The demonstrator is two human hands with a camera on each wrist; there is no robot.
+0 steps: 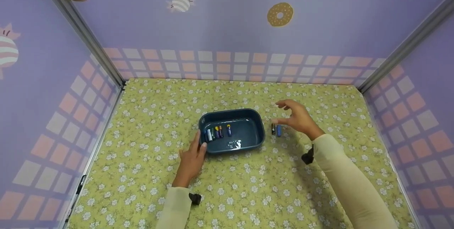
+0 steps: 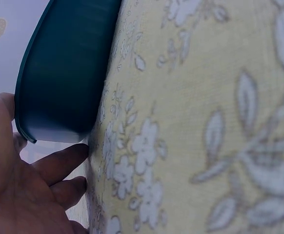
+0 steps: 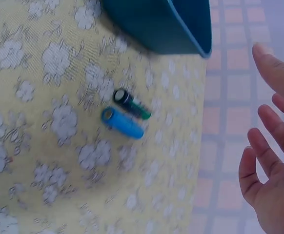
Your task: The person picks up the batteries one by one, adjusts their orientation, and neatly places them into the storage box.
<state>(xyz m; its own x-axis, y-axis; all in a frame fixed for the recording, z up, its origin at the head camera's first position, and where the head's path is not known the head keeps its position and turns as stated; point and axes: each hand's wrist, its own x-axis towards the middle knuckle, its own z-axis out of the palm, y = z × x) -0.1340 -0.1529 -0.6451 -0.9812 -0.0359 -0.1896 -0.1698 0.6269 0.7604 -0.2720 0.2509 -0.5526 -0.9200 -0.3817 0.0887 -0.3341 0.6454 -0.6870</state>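
A dark teal plastic bin (image 1: 248, 148) stands on the flowered cloth, with several batteries (image 1: 210, 135) grouped at its left and one separate battery (image 1: 229, 130) nearer the middle. My left hand (image 1: 192, 159) touches the bin's front left corner, thumb at the rim and fingers loosely extended along the left end. To the right of the bin, a black and green battery (image 3: 131, 104) and a blue battery (image 3: 122, 123) lie side by side. Over these two hovers my right hand (image 1: 297, 118), thumb and fingers spread apart, holding nothing.
A yellow cloth with white flowers (image 1: 227, 186) covers the table. Purple walls with a checked band (image 1: 241, 62) enclose the back and both sides, and metal posts (image 1: 88, 37) stand at the back corners.
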